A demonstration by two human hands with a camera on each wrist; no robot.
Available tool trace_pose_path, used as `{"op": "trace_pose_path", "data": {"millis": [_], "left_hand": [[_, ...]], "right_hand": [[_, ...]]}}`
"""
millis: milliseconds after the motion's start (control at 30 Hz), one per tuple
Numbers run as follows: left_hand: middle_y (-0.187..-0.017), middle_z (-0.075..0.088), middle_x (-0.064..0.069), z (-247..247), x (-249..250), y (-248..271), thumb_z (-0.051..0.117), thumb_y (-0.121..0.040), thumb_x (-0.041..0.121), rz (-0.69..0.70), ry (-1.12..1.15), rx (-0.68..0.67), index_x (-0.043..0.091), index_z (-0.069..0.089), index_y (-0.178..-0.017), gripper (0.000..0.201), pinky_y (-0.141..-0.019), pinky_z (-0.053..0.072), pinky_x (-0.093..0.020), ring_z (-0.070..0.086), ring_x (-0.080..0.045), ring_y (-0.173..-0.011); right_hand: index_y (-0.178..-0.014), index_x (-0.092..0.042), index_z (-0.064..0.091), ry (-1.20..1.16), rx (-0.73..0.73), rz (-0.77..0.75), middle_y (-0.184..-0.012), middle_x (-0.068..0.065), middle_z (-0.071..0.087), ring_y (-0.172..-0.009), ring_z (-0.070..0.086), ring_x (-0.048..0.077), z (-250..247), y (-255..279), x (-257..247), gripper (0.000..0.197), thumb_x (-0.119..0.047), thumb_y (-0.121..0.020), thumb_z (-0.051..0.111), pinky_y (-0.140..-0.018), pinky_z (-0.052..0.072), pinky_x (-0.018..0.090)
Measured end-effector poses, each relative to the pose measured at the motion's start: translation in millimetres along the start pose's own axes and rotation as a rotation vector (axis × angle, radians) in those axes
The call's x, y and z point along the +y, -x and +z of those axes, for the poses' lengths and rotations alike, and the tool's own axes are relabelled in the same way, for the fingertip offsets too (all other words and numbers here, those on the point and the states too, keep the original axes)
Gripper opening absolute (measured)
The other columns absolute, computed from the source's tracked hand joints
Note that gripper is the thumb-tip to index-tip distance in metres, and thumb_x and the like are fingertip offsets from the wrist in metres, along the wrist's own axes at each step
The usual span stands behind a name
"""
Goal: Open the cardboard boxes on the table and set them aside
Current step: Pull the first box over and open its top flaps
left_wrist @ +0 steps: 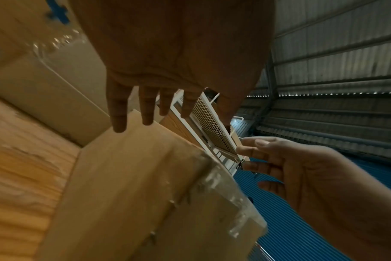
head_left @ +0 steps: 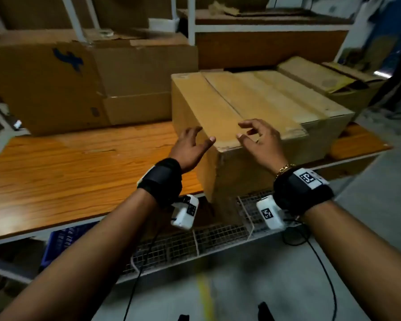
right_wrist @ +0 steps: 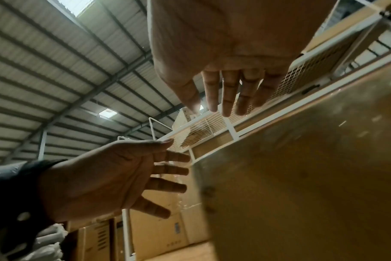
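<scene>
Fingers (head_left: 196, 133) of the left hand (head_left: 190, 147) are spread and loose beside the near left corner of the closed box (head_left: 252, 105); the right hand (head_left: 259, 140) hovers with fingers parted over the near top edge, holding nothing. That box sits at the near right edge of the wooden counter (head_left: 67, 172), one corner overhanging, with bare grained wood to its left. A bigger box (head_left: 56, 84) stands far left.

From the left wrist, the left hand (left_wrist: 179, 53) has straight, separated fingers (left_wrist: 118, 113) just off the box (left_wrist: 134, 185), whose corner carries wrinkled clear tape.

From the right wrist, the right hand (right_wrist: 223, 44) has straight fingers (right_wrist: 229, 95) apart above the box (right_wrist: 301, 167); a corrugated metal roof spans overhead.
</scene>
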State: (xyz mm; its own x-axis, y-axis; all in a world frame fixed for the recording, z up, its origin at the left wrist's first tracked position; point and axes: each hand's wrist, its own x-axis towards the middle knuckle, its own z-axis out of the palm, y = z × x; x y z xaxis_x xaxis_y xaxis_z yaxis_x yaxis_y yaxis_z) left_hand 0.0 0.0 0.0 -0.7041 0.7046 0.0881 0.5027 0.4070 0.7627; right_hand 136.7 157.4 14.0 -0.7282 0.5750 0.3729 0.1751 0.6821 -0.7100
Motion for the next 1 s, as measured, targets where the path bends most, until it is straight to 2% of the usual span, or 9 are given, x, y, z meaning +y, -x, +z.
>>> {"op": "trace_pose_path", "data": {"millis": [67,133,200,333,400,533,633,833,1000], "left_hand": [[-0.159,0.015,-0.005,19,17,-12,0.042,-0.092,0.062,-0.036,-0.027,0.008,0.022,0.026,-0.151,0.073,-0.111,0.033,-0.038,0.036,-0.027,-0.138],[-0.161,0.005,-0.007,40,30,-23,0.040,-0.091,0.066,-0.113,-0.039,0.009,0.024,0.021,-0.153,0.077,-0.113,0.029,-0.038,0.030,-0.029,-0.142],[-0.162,-0.002,-0.008,58,39,-33,0.039,-0.090,0.068,-0.208,-0.029,0.017,0.026,0.019,-0.153,0.078,-0.112,0.030,-0.037,0.029,-0.033,-0.143],[-0.162,0.001,-0.010,79,40,-41,0.044,-0.089,0.065,-0.283,-0.066,0.127,0.029,0.022,-0.152,0.076,-0.109,0.034,-0.039,0.036,-0.040,-0.137],[-0.162,0.005,-0.009,83,35,-41,0.047,-0.087,0.066,-0.275,-0.109,0.175,0.030,0.024,-0.151,0.077,-0.108,0.036,-0.040,0.036,-0.039,-0.137],[-0.162,0.008,-0.007,78,27,-42,0.047,-0.087,0.067,-0.266,-0.104,0.196,0.033,0.026,-0.150,0.075,-0.109,0.034,-0.042,0.033,-0.037,-0.140],[-0.162,0.010,-0.007,74,24,-42,0.047,-0.088,0.066,-0.260,-0.088,0.195,0.033,0.027,-0.150,0.073,-0.111,0.032,-0.042,0.030,-0.035,-0.141],[-0.155,0.029,-0.006,40,-13,-34,0.051,-0.088,0.061,-0.217,0.067,0.260,0.029,0.035,-0.148,0.070,-0.113,0.033,-0.043,0.033,-0.029,-0.140],[-0.154,0.035,-0.001,4,-54,-1,0.050,-0.090,0.060,-0.227,0.243,0.281,0.030,0.034,-0.149,0.068,-0.101,0.042,-0.035,0.036,-0.024,-0.139]], "right_hand": [[-0.119,-0.029,0.062,0.177,0.050,0.010,-0.125,-0.004,0.059,-0.113,0.053,0.019,-27,-15,23,0.032,-0.036,-0.088,0.065,-0.094,0.047,0.049],[-0.122,-0.032,0.059,0.317,0.032,0.110,-0.134,0.000,0.054,-0.125,0.046,0.025,-54,-32,58,0.038,-0.043,-0.086,0.063,-0.102,0.039,0.052],[-0.126,-0.032,0.057,0.346,0.011,0.193,-0.140,0.002,0.049,-0.128,0.045,0.027,-75,-43,89,0.045,-0.046,-0.084,0.062,-0.105,0.037,0.053],[-0.139,-0.017,0.049,0.181,-0.105,0.260,-0.146,0.007,0.040,-0.129,0.046,0.025,-85,-50,127,0.056,-0.038,-0.090,0.065,-0.104,0.037,0.034],[-0.143,-0.016,0.045,0.072,-0.082,0.291,-0.148,0.008,0.037,-0.131,0.044,0.023,-84,-50,138,0.065,-0.039,-0.087,0.069,-0.105,0.037,0.034],[-0.147,-0.025,0.037,-0.231,-0.045,0.409,-0.155,0.005,0.031,-0.139,0.033,0.024,-78,-51,146,0.075,-0.040,-0.083,0.073,-0.110,0.032,0.040],[-0.149,-0.033,0.033,-0.337,-0.048,0.454,-0.159,0.006,0.026,-0.141,0.030,0.027,-74,-47,145,0.079,-0.044,-0.082,0.073,-0.109,0.031,0.044],[-0.147,-0.036,0.038,-0.367,-0.007,0.300,-0.156,0.003,0.029,-0.137,0.032,0.023,-61,-51,103,0.070,-0.042,-0.085,0.071,-0.105,0.032,0.040],[-0.141,-0.039,0.044,-0.253,-0.056,0.079,-0.151,-0.004,0.040,-0.127,0.042,0.016,-33,-57,36,0.058,-0.041,-0.088,0.067,-0.093,0.042,0.033]]}}
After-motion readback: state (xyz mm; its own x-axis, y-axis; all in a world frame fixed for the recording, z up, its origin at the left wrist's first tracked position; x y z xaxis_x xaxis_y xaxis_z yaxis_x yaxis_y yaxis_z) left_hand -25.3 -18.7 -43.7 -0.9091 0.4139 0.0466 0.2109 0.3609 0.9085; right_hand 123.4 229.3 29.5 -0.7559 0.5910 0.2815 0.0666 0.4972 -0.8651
